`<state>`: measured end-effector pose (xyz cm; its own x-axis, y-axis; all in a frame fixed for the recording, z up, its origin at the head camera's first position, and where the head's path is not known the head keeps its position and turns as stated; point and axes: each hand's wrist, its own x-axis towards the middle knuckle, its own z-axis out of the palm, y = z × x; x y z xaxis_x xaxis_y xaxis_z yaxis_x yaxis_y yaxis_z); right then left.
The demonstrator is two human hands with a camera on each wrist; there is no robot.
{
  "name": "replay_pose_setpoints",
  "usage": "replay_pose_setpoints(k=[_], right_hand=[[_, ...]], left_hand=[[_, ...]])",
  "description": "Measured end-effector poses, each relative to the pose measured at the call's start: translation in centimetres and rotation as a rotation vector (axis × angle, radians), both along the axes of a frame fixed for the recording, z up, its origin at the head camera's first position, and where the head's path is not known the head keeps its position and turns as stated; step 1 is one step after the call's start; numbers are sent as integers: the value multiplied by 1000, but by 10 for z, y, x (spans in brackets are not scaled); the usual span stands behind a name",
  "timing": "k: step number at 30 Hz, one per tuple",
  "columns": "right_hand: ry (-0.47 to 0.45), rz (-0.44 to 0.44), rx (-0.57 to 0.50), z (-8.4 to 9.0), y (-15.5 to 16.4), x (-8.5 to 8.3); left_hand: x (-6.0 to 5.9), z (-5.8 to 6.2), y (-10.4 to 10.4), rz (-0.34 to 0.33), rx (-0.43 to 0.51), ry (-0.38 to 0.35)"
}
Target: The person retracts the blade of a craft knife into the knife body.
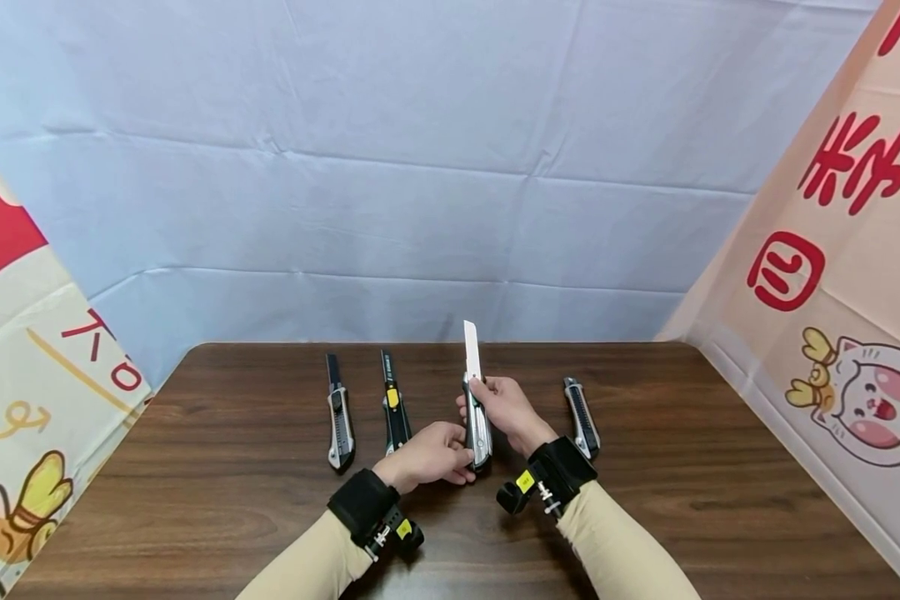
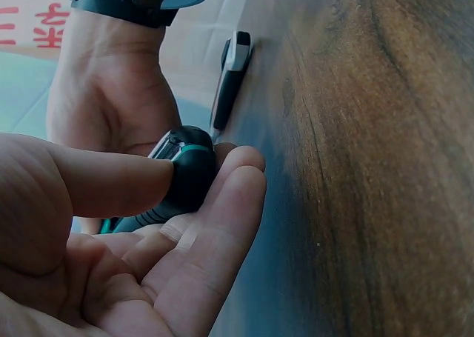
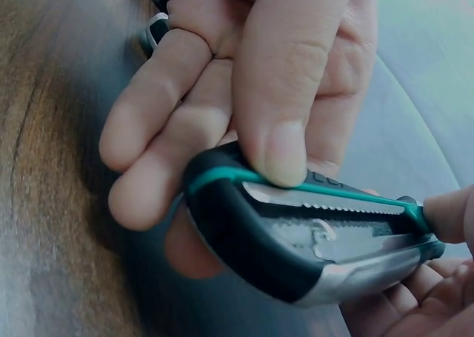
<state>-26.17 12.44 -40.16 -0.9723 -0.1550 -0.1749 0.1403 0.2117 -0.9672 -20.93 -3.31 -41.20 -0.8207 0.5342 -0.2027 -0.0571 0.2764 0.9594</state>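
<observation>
- Utility knife in the head view: held between both hands near the middle of the table, its pale blade extended towards the far edge. The left hand grips the handle's near end; the right hand grips it nearer the blade, thumb on top. To the left lie a silver knife and a black-and-yellow knife, to the right a smaller-looking knife.
- Left wrist view: the left hand's grip is closed, thumb and fingers pinching the black, green-lined butt.
- Right wrist view: the left thumb presses the handle beside its green line; the right hand's grip is closed at the other end.
</observation>
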Motion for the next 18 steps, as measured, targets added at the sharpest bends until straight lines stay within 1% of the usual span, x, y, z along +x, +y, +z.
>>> replay_pose_setpoints(k=[12,15,18], right_hand=[[-10,7,5,2,0,1],[-10,4,-2,3,1,1],[-4,-5,-29,4,2,1]], left_hand=[[-2,-1,0,0,6,-13],[-2,-2,0,9,26,-22],[-4,-2,0,29,68,-29]])
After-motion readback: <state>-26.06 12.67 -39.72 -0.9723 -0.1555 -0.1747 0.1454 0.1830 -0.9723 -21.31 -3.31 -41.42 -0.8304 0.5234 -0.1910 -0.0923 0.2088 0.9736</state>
